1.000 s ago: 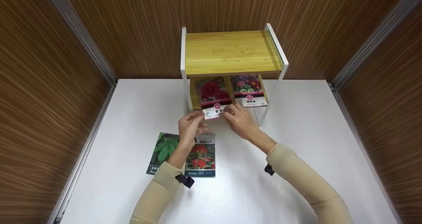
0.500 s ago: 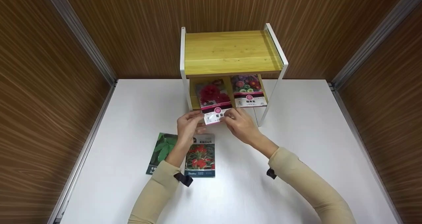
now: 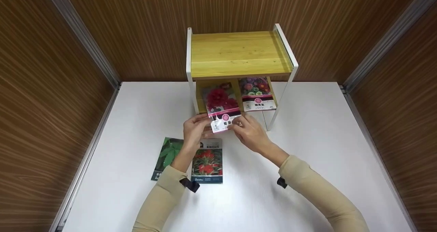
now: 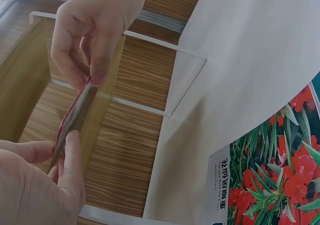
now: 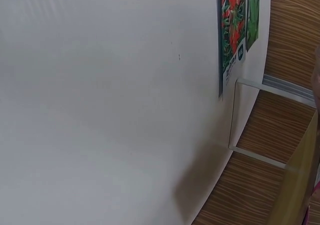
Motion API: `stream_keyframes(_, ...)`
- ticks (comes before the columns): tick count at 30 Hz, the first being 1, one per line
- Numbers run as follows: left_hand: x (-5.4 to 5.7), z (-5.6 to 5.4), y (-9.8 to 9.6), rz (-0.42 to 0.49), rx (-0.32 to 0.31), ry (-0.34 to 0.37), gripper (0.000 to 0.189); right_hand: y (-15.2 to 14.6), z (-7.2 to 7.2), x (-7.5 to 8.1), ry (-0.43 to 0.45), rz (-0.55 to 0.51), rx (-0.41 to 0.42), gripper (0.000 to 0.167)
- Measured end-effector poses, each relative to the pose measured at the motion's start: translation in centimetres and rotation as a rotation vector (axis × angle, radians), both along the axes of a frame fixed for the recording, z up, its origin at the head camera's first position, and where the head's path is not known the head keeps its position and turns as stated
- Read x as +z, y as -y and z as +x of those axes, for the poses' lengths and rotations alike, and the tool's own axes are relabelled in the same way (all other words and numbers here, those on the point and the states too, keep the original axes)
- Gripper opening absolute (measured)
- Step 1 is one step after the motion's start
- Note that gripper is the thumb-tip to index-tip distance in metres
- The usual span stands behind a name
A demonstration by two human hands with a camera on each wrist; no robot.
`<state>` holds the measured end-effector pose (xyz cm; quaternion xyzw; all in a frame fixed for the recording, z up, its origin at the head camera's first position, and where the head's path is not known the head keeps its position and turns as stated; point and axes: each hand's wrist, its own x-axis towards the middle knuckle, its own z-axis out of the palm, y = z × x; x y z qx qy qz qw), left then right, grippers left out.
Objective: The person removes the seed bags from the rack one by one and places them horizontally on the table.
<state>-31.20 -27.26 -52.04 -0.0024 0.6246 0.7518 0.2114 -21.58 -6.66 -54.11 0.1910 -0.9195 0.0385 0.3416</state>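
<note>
Jutting past the front edge of the lower shelf (image 3: 200,102), a flower packet (image 3: 222,104) with crimson blooms is gripped at its near end by the left hand (image 3: 195,131) and the right hand (image 3: 251,131). Its left edge is pinched by the left hand, between thumb and fingers, and its near right corner is pinched by the right hand. The packet is slightly turned, and its far end is set above the lower shelf, under the upper shelf (image 3: 239,53); whether that end is touching the board cannot be told. In the left wrist view the packet is seen edge-on between both hands, with a pink line along its rim.

To its right, a mixed-flower packet (image 3: 258,93) is laid on the lower shelf, with its white label turned to the front. Both shelves are carried by a white frame (image 3: 189,51) on the white bench (image 3: 307,140).

Nearer on the bench, a green-leaf packet (image 3: 167,155) and a red-flower packet (image 3: 207,163) are laid side by side, partly covered by the left arm in the head view. Beige sleeves (image 3: 164,194) are worn, with a black strap (image 3: 190,185) seen at the left cuff. The bench is enclosed by brown wood-grain panels (image 3: 153,30).
</note>
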Motion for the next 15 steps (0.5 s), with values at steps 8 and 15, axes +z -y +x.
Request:
stream_keyframes(8,0.00,-0.09,0.03,0.030,-0.010,0.005,0.025,0.14,0.45,-0.40,0.005,0.006,-0.005,0.025)
stream_keyframes(15,0.06,-0.06,0.06,0.015,-0.025,-0.043,0.030,0.11,0.77,-0.79,-0.030,0.027,0.010,0.025)
